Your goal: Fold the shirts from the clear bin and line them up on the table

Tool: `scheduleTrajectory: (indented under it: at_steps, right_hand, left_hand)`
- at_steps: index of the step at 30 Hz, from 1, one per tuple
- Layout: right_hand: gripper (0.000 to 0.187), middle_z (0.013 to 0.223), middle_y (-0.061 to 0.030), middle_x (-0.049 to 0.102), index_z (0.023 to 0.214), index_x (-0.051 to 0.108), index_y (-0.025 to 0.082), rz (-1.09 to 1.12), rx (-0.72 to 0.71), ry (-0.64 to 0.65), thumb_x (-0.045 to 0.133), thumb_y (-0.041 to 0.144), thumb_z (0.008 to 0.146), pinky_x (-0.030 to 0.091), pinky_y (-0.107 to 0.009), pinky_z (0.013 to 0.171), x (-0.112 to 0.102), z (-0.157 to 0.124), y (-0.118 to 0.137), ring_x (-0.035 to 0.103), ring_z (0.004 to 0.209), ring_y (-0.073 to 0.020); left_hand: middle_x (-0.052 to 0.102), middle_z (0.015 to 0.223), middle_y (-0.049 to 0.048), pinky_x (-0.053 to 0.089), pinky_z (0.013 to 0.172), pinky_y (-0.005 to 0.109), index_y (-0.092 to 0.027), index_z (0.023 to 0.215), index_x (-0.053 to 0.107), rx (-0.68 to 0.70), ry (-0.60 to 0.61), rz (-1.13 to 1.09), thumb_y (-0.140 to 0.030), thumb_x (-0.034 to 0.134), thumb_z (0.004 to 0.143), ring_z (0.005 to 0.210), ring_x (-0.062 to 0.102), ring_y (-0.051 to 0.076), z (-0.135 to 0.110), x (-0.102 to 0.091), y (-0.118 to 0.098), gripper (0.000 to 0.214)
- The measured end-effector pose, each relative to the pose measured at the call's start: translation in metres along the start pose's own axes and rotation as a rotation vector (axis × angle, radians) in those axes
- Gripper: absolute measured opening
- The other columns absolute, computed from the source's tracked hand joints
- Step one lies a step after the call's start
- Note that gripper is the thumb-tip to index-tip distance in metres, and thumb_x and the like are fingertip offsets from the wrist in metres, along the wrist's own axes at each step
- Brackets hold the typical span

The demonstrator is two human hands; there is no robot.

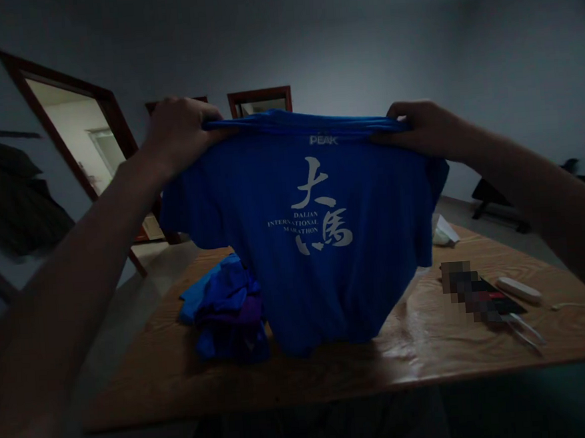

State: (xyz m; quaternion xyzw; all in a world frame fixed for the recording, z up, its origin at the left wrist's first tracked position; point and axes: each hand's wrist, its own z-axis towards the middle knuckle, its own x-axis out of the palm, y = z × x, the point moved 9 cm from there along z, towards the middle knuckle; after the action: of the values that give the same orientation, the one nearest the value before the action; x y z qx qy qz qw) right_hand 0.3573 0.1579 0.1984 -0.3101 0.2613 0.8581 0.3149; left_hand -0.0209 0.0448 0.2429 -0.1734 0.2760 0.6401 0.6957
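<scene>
Head view, and holding a blue T-shirt (287, 279) up by its top edge, stretched wide between two bare hands! Gripping near one shoulder with the left hand (183, 126), with fingers and thumb closed on bunched cloth; gripping near the other shoulder with the right hand (423, 126), pinching just as snugly. Showing off pale print: PEAK near the neck, big brushed characters below, DALIAN INTERNATIONAL MARATHON alongside. Hanging in front of the wooden table (153, 375), and cannot tell whether touching it at the hem. Spotting, just left of the shirt, a rumpled heap of blue and purple clothes (228, 303). Over to the right, seeing a white oblong case (518, 290) beside a dark flat item (506, 303), partly blurred out.
</scene>
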Motion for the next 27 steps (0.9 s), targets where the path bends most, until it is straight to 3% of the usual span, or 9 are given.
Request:
scheduleTrajectory:
  at_steps: [6, 10, 12, 14, 16, 18, 22, 24, 27]
  right_hand:
    - [0.065, 0.102, -0.0092, 0.076, 0.121, 0.071, 0.003, -0.149, -0.055, -0.154, 0.076, 0.059, 0.088, 0.04, -0.031, 0.07, -0.051, 0.022, 0.011, 0.063, 0.077, -0.0096]
    - [0.064, 0.093, -0.0034, 0.077, 0.125, 0.073, 0.01, -0.054, -0.033, -0.213, 0.073, 0.06, 0.086, 0.039, -0.033, 0.066, -0.081, 0.014, 0.022, 0.061, 0.071, -0.0073]
    - [0.058, 0.084, 0.0009, 0.075, 0.123, 0.073, 0.012, 0.003, 0.004, -0.217, 0.074, 0.058, 0.087, 0.036, -0.032, 0.063, -0.082, 0.001, 0.022, 0.059, 0.065, -0.0045]
    - [0.052, 0.077, 0.0035, 0.073, 0.118, 0.073, 0.013, 0.079, 0.038, 0.034, 0.075, 0.055, 0.088, 0.036, -0.029, 0.061, -0.048, -0.012, 0.019, 0.06, 0.06, -0.004]
    - [0.045, 0.077, 0.0021, 0.074, 0.111, 0.074, 0.014, 0.185, -0.005, 0.429, 0.075, 0.055, 0.09, 0.041, -0.026, 0.06, 0.008, -0.034, 0.023, 0.064, 0.061, -0.0078]
    - [0.041, 0.083, -0.0008, 0.074, 0.102, 0.073, 0.017, 0.254, -0.11, 0.66, 0.076, 0.056, 0.091, 0.048, -0.026, 0.06, 0.054, -0.06, 0.032, 0.067, 0.068, -0.0127]
    - [0.04, 0.085, -0.002, 0.066, 0.094, 0.066, 0.02, 0.238, -0.218, 0.673, 0.079, 0.057, 0.088, 0.048, -0.028, 0.061, 0.106, -0.088, 0.033, 0.062, 0.074, -0.0165]
    - [0.042, 0.084, -0.0017, 0.063, 0.098, 0.062, 0.021, 0.259, -0.179, 0.698, 0.078, 0.058, 0.088, 0.045, -0.027, 0.057, 0.122, -0.098, 0.029, 0.059, 0.071, -0.0164]
    - [0.045, 0.082, -0.0005, 0.062, 0.099, 0.057, 0.023, 0.377, -0.104, 0.801, 0.079, 0.06, 0.087, 0.043, -0.027, 0.056, 0.133, -0.11, 0.029, 0.059, 0.068, -0.0163]
  left_hand:
    - [0.077, 0.11, 0.0072, 0.036, 0.111, 0.034, -0.016, 0.115, 0.08, -0.025, -0.091, 0.033, -0.084, 0.052, 0.094, 0.099, 0.06, 0.021, 0.016, -0.023, 0.011, 0.076]
    - [0.072, 0.09, 0.0016, 0.046, 0.098, 0.031, -0.015, 0.101, 0.079, -0.042, -0.214, -0.019, -0.082, 0.061, 0.091, 0.079, 0.051, 0.013, 0.01, -0.053, 0.013, 0.07]
    - [0.072, 0.092, 0.0014, 0.05, 0.089, 0.031, -0.013, 0.108, 0.077, -0.084, -0.16, -0.138, -0.081, 0.064, 0.09, 0.075, 0.052, 0.011, 0.0, -0.055, 0.022, 0.071]
    - [0.075, 0.097, 0.0025, 0.054, 0.082, 0.031, -0.014, 0.119, 0.075, -0.165, 0.208, -0.317, -0.081, 0.068, 0.086, 0.076, 0.059, 0.012, -0.017, -0.022, 0.033, 0.075]
    - [0.078, 0.098, 0.0032, 0.056, 0.073, 0.03, -0.016, 0.122, 0.076, -0.219, 0.681, -0.449, -0.078, 0.073, 0.083, 0.078, 0.066, 0.016, -0.058, 0.025, 0.035, 0.074]
    - [0.08, 0.097, 0.0036, 0.056, 0.066, 0.028, -0.018, 0.117, 0.077, -0.211, 0.914, -0.491, -0.072, 0.076, 0.084, 0.078, 0.07, 0.02, -0.1, 0.055, 0.035, 0.064]
    - [0.081, 0.109, 0.006, 0.06, 0.075, 0.031, -0.02, 0.118, 0.078, -0.188, 0.863, -0.59, -0.067, 0.073, 0.088, 0.092, 0.075, 0.025, -0.153, 0.089, 0.033, 0.055]
    - [0.08, 0.115, 0.0066, 0.061, 0.083, 0.032, -0.022, 0.12, 0.077, -0.226, 0.848, -0.642, -0.067, 0.074, 0.087, 0.1, 0.076, 0.028, -0.172, 0.098, 0.031, 0.056]
    - [0.08, 0.109, 0.0051, 0.06, 0.079, 0.03, -0.024, 0.115, 0.077, -0.326, 0.829, -0.671, -0.068, 0.075, 0.085, 0.095, 0.076, 0.028, -0.188, 0.103, 0.035, 0.053]
